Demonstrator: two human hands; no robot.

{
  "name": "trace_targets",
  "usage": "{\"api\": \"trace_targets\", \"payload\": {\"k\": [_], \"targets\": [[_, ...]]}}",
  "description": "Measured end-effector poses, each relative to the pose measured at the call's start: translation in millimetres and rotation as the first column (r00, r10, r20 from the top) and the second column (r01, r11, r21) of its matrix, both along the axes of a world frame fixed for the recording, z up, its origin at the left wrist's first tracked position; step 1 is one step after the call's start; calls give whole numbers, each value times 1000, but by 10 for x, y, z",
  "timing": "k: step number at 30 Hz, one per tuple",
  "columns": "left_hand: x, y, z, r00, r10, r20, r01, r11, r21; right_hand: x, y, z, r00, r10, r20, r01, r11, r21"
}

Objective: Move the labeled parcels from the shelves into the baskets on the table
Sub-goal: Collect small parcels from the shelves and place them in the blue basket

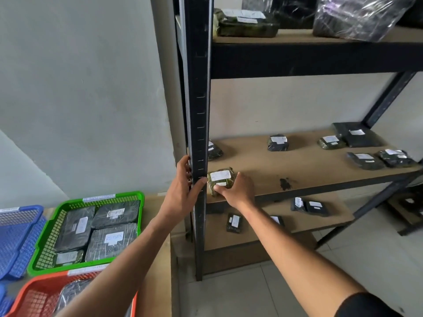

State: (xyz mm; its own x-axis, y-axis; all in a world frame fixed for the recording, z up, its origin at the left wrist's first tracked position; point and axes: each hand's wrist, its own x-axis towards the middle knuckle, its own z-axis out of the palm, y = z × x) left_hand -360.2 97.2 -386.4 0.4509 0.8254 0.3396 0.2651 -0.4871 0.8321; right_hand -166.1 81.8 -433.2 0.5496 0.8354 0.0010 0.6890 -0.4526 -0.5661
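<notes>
— Where's the parcel (220,180)?

— On the middle shelf (309,170), at its front edge, under the right hand (237,187), whose fingers curl round its near side. Label up; long axis runs roughly toward the hand.

— The left hand (185,181)?

— Left of it, wrapped round the black upright (198,110).

— Baskets?

— The green basket (45,227) sits below-left of that hand.

- The black upright post (198,133) stands at the middle shelf (320,170)'s front left corner, blocking entry from the left.
- Bare board lies between the front parcel (220,179) and the small parcels (277,142) farther back.
</notes>
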Motion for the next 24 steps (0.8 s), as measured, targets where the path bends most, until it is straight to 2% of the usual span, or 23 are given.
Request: {"api": "trace_targets", "payload": {"k": [3,6,8,10,12,13,17,22,24], "targets": [[5,-19,-9,1000,13,-7,-13,1000,6,88,22,23,992,16,-123,-15,1000,9],[13,-14,-19,1000,21,-13,-21,1000,15,144,-90,38,918,99,-383,-50,989,137],[17,-8,-20,1000,22,-6,-21,1000,11,193,-195,44,771,167,-615,-31,974,225],[18,-1,-35,1000,21,-2,-21,1000,11,254,-295,29,592,214,-777,18,960,278],[10,1,-48,1000,17,2,-17,1000,7,293,-388,16,452,245,-858,83,946,314],[2,6,-60,1000,13,5,-13,1000,4,301,-440,15,413,255,-874,105,940,324],[2,-9,-67,1000,12,13,-12,1000,1,259,-651,62,363,284,-888,128,928,349],[-54,-226,-98,999,6,51,-5,1000,-13,145,-909,158,364,290,-885,127,926,356],[-163,-380,-210,998,52,27,-52,999,-7,47,-1054,160,380,279,-882,127,929,349]]}}
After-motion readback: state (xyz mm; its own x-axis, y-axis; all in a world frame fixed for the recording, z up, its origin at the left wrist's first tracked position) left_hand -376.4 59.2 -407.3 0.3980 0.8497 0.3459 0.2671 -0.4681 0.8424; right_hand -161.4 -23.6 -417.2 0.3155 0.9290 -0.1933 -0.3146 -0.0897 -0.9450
